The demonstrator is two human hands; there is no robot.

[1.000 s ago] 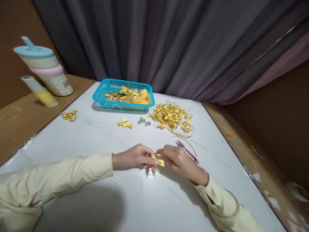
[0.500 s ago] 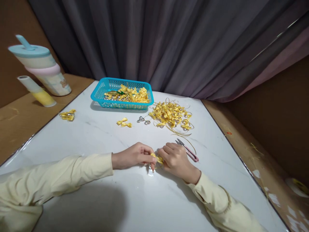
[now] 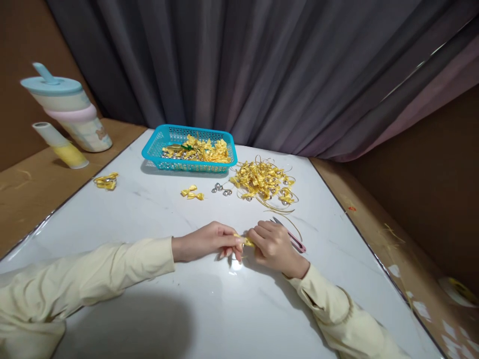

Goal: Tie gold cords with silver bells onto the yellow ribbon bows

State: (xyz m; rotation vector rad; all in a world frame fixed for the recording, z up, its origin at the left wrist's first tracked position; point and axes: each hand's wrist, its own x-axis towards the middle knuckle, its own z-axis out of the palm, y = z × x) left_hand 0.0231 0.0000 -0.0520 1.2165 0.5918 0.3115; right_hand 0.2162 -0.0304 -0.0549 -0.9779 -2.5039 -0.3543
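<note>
**Both hands closed on one small yellow satin ribbon bow (image 3: 248, 242)**

My left hand (image 3: 209, 242) pinches the bow's left side between thumb and fingers. My right hand (image 3: 272, 244) is also closed on it, at the right end; its fingertips are tucked out of sight, so I cannot tell exactly how they grip. The bow is held just above the glossy white marbled tabletop (image 3: 220, 319), near its middle.

To do this well, I would judge, my left pinch should stay light and close to the knot, so the satin doesn't crease, while my right fingers work in small, even pulls. Rolling that wrist outward a little would give me a view of the fingertips.

The tightest side is my right: the pink-handled metal thread snips (image 3: 297, 243) lie just behind that hand, partly hidden by it, points toward the pile of yellow bows with silver bells and gold cords (image 3: 262, 179). A swing that way could catch the blades or a trailing cord. The blue perforated plastic basket (image 3: 187, 167) stands farther back, well apart. The tabletop's side edges are also well away from both hands; the widest room lies toward me, between my forearms.
</note>
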